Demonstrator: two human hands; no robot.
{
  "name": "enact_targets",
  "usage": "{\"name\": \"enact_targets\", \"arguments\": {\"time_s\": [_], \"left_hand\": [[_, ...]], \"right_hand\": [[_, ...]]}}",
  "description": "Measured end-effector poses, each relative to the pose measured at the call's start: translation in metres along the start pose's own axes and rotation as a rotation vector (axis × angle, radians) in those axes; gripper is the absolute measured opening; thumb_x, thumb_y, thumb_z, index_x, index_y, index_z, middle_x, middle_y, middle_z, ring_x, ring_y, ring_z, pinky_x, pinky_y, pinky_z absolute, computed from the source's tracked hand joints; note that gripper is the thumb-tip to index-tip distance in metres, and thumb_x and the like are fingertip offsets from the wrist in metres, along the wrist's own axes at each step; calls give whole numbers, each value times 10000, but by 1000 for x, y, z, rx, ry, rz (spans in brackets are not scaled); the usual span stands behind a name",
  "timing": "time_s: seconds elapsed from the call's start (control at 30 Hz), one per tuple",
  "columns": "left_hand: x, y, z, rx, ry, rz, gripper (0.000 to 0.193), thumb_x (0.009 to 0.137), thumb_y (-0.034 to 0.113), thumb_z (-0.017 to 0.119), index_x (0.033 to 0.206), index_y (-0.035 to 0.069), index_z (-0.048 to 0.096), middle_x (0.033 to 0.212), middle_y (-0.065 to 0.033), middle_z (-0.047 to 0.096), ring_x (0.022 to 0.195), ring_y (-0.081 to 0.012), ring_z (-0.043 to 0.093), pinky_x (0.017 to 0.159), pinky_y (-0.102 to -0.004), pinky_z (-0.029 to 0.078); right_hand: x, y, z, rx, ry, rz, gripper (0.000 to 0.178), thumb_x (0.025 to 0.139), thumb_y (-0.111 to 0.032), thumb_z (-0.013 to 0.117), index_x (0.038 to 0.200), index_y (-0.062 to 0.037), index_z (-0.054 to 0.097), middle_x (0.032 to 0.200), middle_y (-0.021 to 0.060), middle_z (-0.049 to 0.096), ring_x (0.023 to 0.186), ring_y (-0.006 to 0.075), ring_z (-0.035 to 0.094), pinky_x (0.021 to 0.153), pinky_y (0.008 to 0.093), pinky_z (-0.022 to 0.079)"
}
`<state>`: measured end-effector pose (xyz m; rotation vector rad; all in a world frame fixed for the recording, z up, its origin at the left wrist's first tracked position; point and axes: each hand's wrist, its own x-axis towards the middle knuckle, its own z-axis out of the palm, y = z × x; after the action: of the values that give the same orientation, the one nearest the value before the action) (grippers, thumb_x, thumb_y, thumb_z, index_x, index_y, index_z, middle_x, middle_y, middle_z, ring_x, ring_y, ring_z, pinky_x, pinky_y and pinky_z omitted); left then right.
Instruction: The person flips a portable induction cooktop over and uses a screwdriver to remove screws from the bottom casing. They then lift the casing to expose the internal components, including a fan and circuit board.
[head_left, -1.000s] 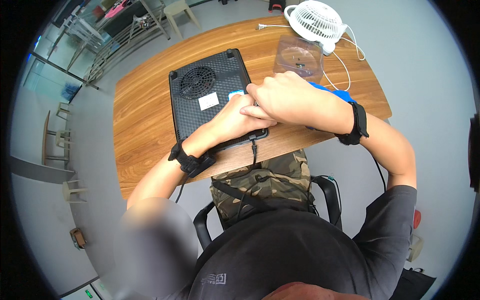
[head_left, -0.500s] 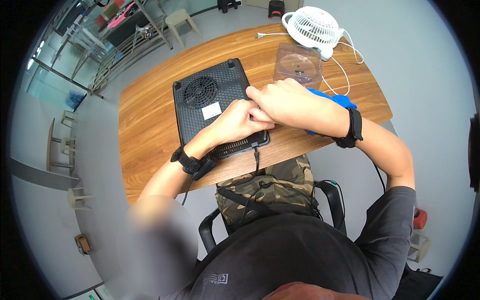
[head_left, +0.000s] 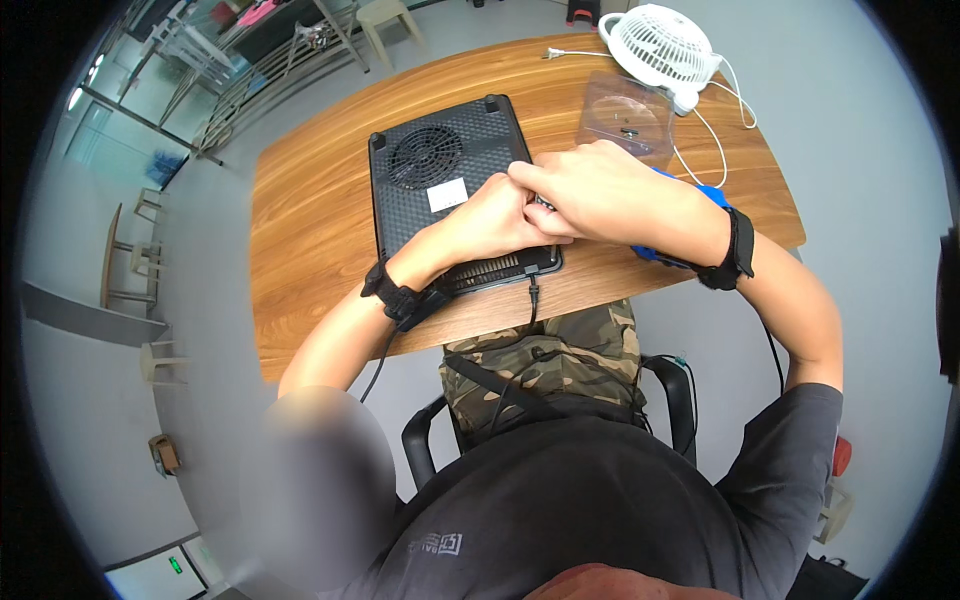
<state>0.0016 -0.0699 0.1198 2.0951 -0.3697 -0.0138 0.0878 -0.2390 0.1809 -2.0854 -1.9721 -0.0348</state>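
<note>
A black induction cooktop (head_left: 405, 212) lies upside down on the wooden table, showing its round fan vent, corner feet and a white label. My left hand (head_left: 497, 215) is closed over its right side, the fingers curled inward. Pressed up against it, my right hand (head_left: 592, 188) is closed too, with its thumb toward the cooktop. A small dark bit shows between the hands, but the fingers hide what they hold. Beyond my right hand sits a clear plastic tray (head_left: 650, 105) with small dark pieces in it.
A white fan (head_left: 660, 48) with a trailing cord stands at the far right of the table (head_left: 310, 240). Blue cloth (head_left: 650, 256) lies partly under my right forearm. A black cable (head_left: 533, 292) runs off the near edge. Cables hang from both wrist straps.
The whole view has shifted, so the table and hands appear farther right and slightly higher. Both hands stay together at the cooktop's right side, with only slight finger and wrist changes.
</note>
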Motion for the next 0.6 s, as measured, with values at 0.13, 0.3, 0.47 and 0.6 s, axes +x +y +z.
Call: {"name": "enact_targets", "arguments": {"time_s": [0.13, 0.3, 0.47, 0.6], "left_hand": [[-5, 0, -2, 47, -35, -30, 359, 838, 236, 822, 1018, -38, 676, 903, -159, 738, 857, -268, 724, 778, -370, 563], [-6, 9, -6, 42, -40, -58, 366, 822, 268, 860, 1017, -10, 721, 931, -141, 764, 850, -183, 710, 779, -351, 551], [-3, 5, -2, -13, -27, -36, 384, 828, 256, 851, 1045, -13, 683, 933, -149, 757, 863, -251, 735, 791, -361, 569], [0, 6, -1, -35, -31, -116, 431, 806, 270, 874, 1067, -22, 695, 972, -150, 766, 898, -194, 731, 805, -340, 571]], "right_hand": [[1, -3, 0, -12, -8, 77, 293, 964, -315, 585, 973, -23, 574, 790, 184, 692, 695, 392, 684, 608, 462, 532], [8, -6, -20, -8, -197, 174, 534, 1002, -502, 534, 994, 21, 639, 776, 233, 703, 753, 416, 718, 703, 479, 582], [3, -5, -18, 41, -135, 227, 552, 992, -497, 540, 912, 37, 658, 755, 238, 700, 749, 417, 718, 713, 483, 585], [1, -2, -5, -22, -32, 240, 509, 966, -458, 555, 897, 34, 667, 770, 253, 705, 745, 412, 723, 694, 488, 587]]}}
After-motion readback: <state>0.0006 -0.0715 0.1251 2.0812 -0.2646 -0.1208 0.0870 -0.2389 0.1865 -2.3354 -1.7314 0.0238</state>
